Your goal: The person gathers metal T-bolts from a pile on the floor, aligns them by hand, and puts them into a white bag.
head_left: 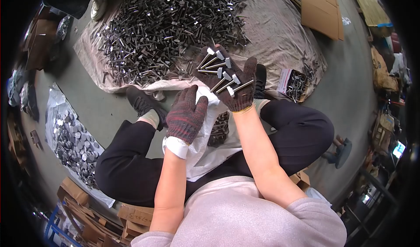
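Beside the dark heap (170, 32), the right hand (232, 70) lay palm-up, fingers spread beneath several T-headed bolts (220, 72), while the left hand (187, 115) met a white bag (200, 140), gripping or not, I couldn't tell.

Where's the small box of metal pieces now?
In the head view, the small box sits right of centre, by the lower right edge of the cloth, right of the gloved right hand and the right shoe.

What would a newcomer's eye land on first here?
A great heap of dark metal pieces on a cloth at the top dominates. Near the centre, pale-headed metal pins lie across the gloved right hand. Grey discs cover plastic sheeting at the left.
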Available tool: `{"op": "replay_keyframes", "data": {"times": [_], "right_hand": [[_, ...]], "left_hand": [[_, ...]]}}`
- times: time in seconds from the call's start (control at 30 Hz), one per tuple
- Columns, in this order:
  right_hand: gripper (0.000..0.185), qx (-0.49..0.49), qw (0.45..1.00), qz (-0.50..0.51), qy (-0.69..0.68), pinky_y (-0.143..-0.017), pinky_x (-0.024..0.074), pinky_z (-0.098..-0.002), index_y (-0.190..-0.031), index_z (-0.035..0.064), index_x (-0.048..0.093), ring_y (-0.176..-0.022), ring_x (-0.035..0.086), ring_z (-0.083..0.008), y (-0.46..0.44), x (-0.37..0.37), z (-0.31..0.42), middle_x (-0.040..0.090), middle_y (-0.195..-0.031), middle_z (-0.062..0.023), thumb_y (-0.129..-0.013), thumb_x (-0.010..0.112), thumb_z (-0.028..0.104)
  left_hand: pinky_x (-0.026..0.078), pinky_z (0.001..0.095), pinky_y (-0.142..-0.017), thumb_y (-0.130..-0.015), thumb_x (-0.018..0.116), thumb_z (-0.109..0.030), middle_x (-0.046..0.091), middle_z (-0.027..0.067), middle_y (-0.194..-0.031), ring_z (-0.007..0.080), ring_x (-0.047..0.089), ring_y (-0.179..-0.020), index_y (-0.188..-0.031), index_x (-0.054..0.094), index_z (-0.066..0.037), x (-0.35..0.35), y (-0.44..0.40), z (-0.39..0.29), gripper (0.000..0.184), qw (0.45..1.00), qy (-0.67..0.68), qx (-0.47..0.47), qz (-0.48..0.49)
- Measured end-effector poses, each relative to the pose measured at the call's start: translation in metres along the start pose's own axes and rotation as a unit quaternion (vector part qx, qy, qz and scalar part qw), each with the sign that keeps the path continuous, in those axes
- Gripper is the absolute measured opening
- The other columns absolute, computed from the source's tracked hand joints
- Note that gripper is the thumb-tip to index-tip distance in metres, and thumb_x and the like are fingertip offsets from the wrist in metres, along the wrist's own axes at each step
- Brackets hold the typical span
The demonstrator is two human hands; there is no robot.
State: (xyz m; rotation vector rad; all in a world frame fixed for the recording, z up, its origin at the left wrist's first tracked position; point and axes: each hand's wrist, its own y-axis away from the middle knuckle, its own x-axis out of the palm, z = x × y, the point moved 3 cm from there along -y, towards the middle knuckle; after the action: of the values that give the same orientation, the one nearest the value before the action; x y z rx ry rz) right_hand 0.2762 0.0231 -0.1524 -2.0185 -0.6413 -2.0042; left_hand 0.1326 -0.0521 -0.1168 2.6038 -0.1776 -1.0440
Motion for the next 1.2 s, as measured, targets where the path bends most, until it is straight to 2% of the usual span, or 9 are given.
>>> {"op": "replay_keyframes", "data": {"times": [0.43,0.53,0.77,0.93,0.97,1.07,1.1,1.17,1.2], "right_hand": [[0.086,-0.015,0.999,-0.021,0.026,-0.117,0.0219,-0.0617,-0.145,0.006,0.043,-0.138,0.04,-0.0354,0.0,0.006,0.0,0.044,-0.149,-0.0159,-0.084,0.062,0.064],[0.08,-0.019,1.0,-0.01,0.012,-0.118,0.0166,-0.0615,-0.139,0.0026,0.052,-0.136,0.041,-0.0355,0.01,0.029,0.007,0.048,-0.145,-0.0158,-0.085,0.064,0.061],[0.062,0.032,0.998,0.024,0.038,-0.111,0.0309,-0.0655,-0.133,0.0069,0.057,-0.132,0.046,-0.0396,0.061,0.053,0.036,0.056,-0.135,-0.0181,-0.092,0.06,0.053],[0.049,0.092,0.993,-0.069,0.038,-0.099,0.043,-0.0681,-0.121,0.0029,0.063,-0.121,0.055,-0.0432,0.112,0.052,0.004,0.064,-0.121,-0.0207,-0.096,0.056,0.045],[0.051,0.125,0.987,-0.061,0.076,-0.099,0.0436,-0.0675,-0.12,0.0001,0.062,-0.117,0.058,-0.0436,0.117,0.048,-0.002,0.065,-0.119,-0.0211,-0.096,0.056,0.045],[0.039,0.177,0.859,-0.306,0.371,-0.096,0.0503,-0.047,-0.119,0.0013,0.064,-0.113,0.062,-0.0252,0.129,0.024,-0.024,0.066,-0.115,-0.0126,-0.097,0.059,0.033],[0.039,0.174,0.861,-0.303,0.37,-0.096,0.0503,-0.047,-0.119,0.0013,0.064,-0.113,0.062,-0.0252,0.131,0.024,-0.028,0.066,-0.115,-0.0126,-0.097,0.059,0.033],[0.035,0.106,0.7,-0.223,0.67,-0.092,0.05,-0.0349,-0.119,0.0027,0.065,-0.108,0.061,-0.0152,0.13,0.031,-0.026,0.066,-0.112,-0.0056,-0.095,0.06,0.028],[0.035,0.103,0.701,-0.218,0.671,-0.092,0.05,-0.0349,-0.119,0.0027,0.065,-0.108,0.061,-0.0152,0.127,0.04,-0.02,0.066,-0.112,-0.0056,-0.095,0.06,0.028]], "left_hand": [[0.042,0.0413,-0.105,-0.094,0.058,-0.037,0.057,0.0218,-0.133,0.0361,0.053,-0.126,-0.133,0.057,-0.004,0.002,-0.001,0.004,0.051,1.0,-0.017,0.006,-0.015],[0.041,0.0407,-0.106,-0.091,0.062,-0.042,0.055,0.022,-0.136,0.0357,0.051,-0.129,-0.136,0.053,-0.005,-0.005,0.001,0.0,0.059,1.0,-0.002,0.015,0.005],[0.035,0.0453,-0.113,-0.075,0.078,-0.043,0.04,0.02,-0.151,0.0367,0.034,-0.142,-0.147,0.039,-0.009,-0.036,0.017,-0.036,0.089,0.989,0.084,0.117,0.02],[0.029,0.051,-0.115,-0.073,0.08,-0.035,0.032,0.0224,-0.154,0.0429,0.026,-0.145,-0.153,0.03,-0.02,-0.035,0.034,-0.038,0.095,0.954,-0.262,0.115,0.094],[0.037,0.0493,-0.11,-0.075,0.077,-0.028,0.033,0.0215,-0.153,0.0425,0.038,-0.138,-0.152,0.03,-0.023,-0.028,0.033,-0.026,0.091,0.944,-0.306,0.116,0.04],[0.045,0.0483,-0.102,-0.076,0.073,-0.021,0.037,0.0209,-0.15,0.0422,0.049,-0.128,-0.148,0.034,-0.02,-0.029,0.018,0.003,0.083,0.973,-0.225,0.044,0.015],[0.05,0.0465,-0.095,-0.077,0.07,-0.016,0.04,0.0201,-0.147,0.0419,0.056,-0.119,-0.145,0.037,-0.018,-0.034,0.018,0.004,0.075,0.971,-0.234,0.057,0.012],[0.049,0.0462,-0.096,-0.078,0.069,-0.016,0.04,0.0204,-0.147,0.0421,0.055,-0.12,-0.145,0.037,-0.017,-0.038,0.021,0.005,0.074,0.972,-0.216,0.09,0.025],[0.049,0.046,-0.097,-0.079,0.067,-0.015,0.04,0.0207,-0.147,0.0422,0.055,-0.12,-0.145,0.036,-0.016,-0.04,0.022,0.004,0.074,0.972,-0.197,0.12,0.04]]}}
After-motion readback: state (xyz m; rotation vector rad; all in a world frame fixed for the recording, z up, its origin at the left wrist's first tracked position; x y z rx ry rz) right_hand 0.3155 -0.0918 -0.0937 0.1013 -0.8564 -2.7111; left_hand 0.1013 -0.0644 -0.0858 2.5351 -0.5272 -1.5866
